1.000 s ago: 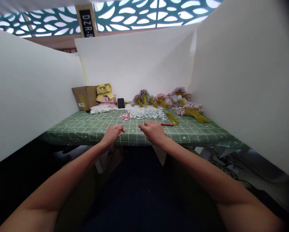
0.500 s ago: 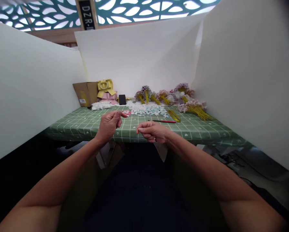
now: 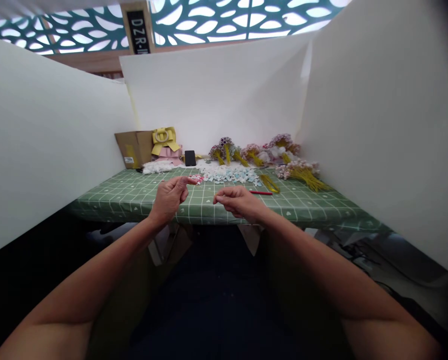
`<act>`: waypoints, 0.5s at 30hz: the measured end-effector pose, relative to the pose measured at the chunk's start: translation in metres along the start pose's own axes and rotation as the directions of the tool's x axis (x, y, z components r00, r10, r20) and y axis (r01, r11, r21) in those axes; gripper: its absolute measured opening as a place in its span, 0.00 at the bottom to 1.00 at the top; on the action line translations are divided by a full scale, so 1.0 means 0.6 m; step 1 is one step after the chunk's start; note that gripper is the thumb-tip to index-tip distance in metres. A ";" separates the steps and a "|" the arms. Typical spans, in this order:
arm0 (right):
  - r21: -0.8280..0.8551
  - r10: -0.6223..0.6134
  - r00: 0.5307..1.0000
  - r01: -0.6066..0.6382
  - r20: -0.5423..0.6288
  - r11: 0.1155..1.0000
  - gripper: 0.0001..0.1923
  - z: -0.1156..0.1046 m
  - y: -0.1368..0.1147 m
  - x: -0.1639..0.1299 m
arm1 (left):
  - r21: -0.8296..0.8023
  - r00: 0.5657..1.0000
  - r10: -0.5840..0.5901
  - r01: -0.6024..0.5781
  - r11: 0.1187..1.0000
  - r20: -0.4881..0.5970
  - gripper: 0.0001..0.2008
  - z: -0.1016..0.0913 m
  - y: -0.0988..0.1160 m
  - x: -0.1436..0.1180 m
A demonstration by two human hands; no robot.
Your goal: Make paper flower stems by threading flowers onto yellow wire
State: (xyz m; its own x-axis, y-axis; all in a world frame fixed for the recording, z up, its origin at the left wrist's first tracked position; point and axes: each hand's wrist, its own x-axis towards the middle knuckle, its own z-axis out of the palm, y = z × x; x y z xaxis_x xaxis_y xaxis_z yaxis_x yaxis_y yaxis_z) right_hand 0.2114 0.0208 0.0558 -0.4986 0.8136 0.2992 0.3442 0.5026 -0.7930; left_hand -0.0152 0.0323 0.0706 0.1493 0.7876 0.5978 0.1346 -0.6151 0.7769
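My left hand (image 3: 169, 198) is closed in a pinch above the front of the table, its index finger pointing right; whatever sits between the fingertips is too small to make out. A short gap to the right, my right hand (image 3: 237, 201) is also closed, thumb against curled fingers, and its contents cannot be made out. Just beyond the left fingertips lie small pink and red pieces (image 3: 197, 178). Behind both hands spreads a heap of small white and pale blue flower-like pieces (image 3: 229, 174). A red pen-like stick (image 3: 260, 193) shows partly behind my right hand.
Yellow wire-like stems (image 3: 269, 183) lie right of the heap on the green checked tablecloth (image 3: 107, 195). Bunches of beaded stems (image 3: 308, 179) stand at back right. A black phone (image 3: 190, 158), yellow bow (image 3: 164, 141) and cardboard box (image 3: 134, 148) stand at back left. White panels enclose three sides.
The view has tilted up slightly, so the scene sits a little lower. My right hand has shifted slightly and covers more of the red stick. Both hands stay closed.
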 end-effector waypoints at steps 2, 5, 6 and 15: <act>0.253 0.038 0.969 -0.102 0.244 0.962 0.16 -0.010 -0.007 -0.002 | 0.103 0.990 0.137 -0.139 0.985 0.028 0.18 -0.008 0.025 -0.002; 0.238 0.067 0.948 -0.146 0.311 0.960 0.16 -0.006 0.001 0.001 | 0.176 0.989 0.147 -0.151 0.973 0.037 0.18 -0.009 0.023 0.000; 0.127 0.089 0.969 -0.121 0.229 0.984 0.15 0.001 0.007 0.004 | 0.180 0.996 0.091 -0.093 0.979 0.018 0.18 -0.006 0.011 0.001; -0.836 -0.237 0.955 -0.021 -0.179 0.548 0.13 0.035 0.027 0.007 | -0.228 0.919 -0.394 0.376 0.898 -0.033 0.20 0.026 -0.083 0.004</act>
State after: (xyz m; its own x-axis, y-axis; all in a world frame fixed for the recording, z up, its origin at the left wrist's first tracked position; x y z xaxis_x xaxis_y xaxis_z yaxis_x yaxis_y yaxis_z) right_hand 0.1984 0.0263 0.0332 -0.4154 0.7103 0.5682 0.8643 0.5030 0.0030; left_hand -0.0065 0.0644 0.0304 0.0517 0.9669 0.2500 -0.0468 -0.2477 0.9677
